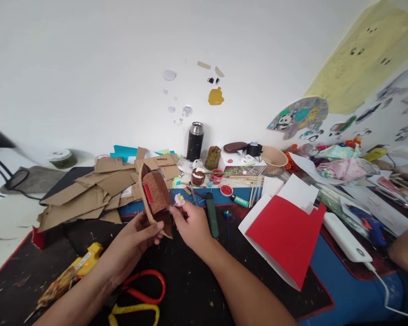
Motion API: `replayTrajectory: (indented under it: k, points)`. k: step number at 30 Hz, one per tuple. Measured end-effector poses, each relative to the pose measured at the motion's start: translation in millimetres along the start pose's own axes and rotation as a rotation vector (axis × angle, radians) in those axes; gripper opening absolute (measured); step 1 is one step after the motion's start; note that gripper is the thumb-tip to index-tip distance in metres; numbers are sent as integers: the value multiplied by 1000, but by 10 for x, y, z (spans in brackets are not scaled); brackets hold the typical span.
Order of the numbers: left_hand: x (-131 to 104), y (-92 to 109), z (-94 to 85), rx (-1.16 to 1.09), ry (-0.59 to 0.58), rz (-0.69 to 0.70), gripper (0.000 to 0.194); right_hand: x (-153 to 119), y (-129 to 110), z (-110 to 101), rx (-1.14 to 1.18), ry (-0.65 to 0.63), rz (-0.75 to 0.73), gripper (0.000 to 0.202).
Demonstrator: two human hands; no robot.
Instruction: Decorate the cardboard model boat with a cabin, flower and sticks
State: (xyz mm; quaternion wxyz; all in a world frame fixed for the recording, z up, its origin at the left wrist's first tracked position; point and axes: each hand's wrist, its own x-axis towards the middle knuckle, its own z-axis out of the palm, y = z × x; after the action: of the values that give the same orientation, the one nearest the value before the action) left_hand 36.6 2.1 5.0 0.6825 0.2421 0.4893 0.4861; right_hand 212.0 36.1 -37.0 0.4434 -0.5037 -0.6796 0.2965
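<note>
Just left of centre in the head view, brown model boat: held tilted, pointed end toward eleven o'clock, with an arched roof over its middle and a red strip along the roof's left side.
Left hand: grasping the boat's lower end, thumb over the rim, other fingers partly hidden behind the hull.
Right hand: thumb and forefinger pinched together at the boat's four o'clock, close against the roof, seemingly on the flower's base.
Pink flower: at those fingertips, toward the boat's three o'clock, yellow in the middle.
Black mat: spread over the surface beneath both hands, edged in red.
Cardboard pieces: piled and overlapping at nine o'clock from the boat.
Yellow glue gun: at eight o'clock, beside the left forearm.
Looped handles: at six o'clock, one red, one yellow, between the forearms.
Green cutter: at three o'clock, just beyond the right hand.
Blue flower: also at three o'clock, farther out, on a thin stem.
Red card: farther again on that line, folded, white inside.
Black flask: between one and two o'clock, upright near the wall.
Another person's arm: at the right edge, well apart.
</note>
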Motion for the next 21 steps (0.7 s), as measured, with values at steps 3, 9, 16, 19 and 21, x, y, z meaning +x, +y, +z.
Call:
replayTrajectory:
  k: [3, 9, 16, 19, 21]
  points:
    - [3, -12, 0, 4, 6, 3, 67, -2, 6, 7, 14, 3, -11, 21]
    - [-6, -18, 6, 27, 15, 8, 72, -2, -7, 1, -11, 13, -7, 24]
    - [-7, -21, 22, 52, 18, 26, 69, 3, -37, 6, -7, 56, -16, 30]
    - [-5, -24, 29, 60, 18, 29, 71, 7, -40, 8, -4, 67, -19, 30]
    - [-4, -29, 26, 64, 14, 29, 72, 10, -36, 9, -9, 70, -22, 29]
